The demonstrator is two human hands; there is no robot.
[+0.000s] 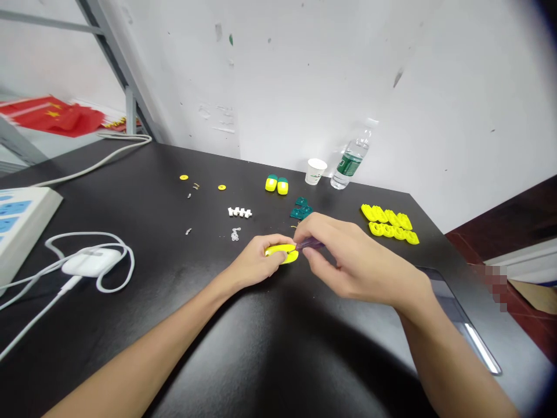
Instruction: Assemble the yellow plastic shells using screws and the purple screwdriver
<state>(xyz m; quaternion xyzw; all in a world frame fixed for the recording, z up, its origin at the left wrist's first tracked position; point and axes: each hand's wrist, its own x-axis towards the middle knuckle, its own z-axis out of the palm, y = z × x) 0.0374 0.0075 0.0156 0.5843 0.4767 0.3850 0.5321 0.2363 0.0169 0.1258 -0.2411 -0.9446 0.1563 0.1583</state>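
My left hand (260, 259) is closed on a yellow plastic shell (282, 252), thumb on top and fingers behind it. The shell sits low over the black table. In my right hand (343, 255) is a slim purple-handled tool (312, 243), pinched between thumb and fingers. Its tip points left and meets the right end of the shell; the tool's exact kind is too small to make out. Just behind my right fingers lie dark green plastic pieces (301, 212), partly covered by the hand. White plastic parts (239, 212) and small clear pieces (235, 234) lie beyond my left hand.
Two yellow-and-green assembled pieces (277, 184), a paper cup (316, 172) and a water bottle (351, 157) stand near the wall. Rows of yellow shells (389, 223) lie right. A dark tablet-like device (461, 319) is under my right forearm. A white charger with cables (91, 262) lies left.
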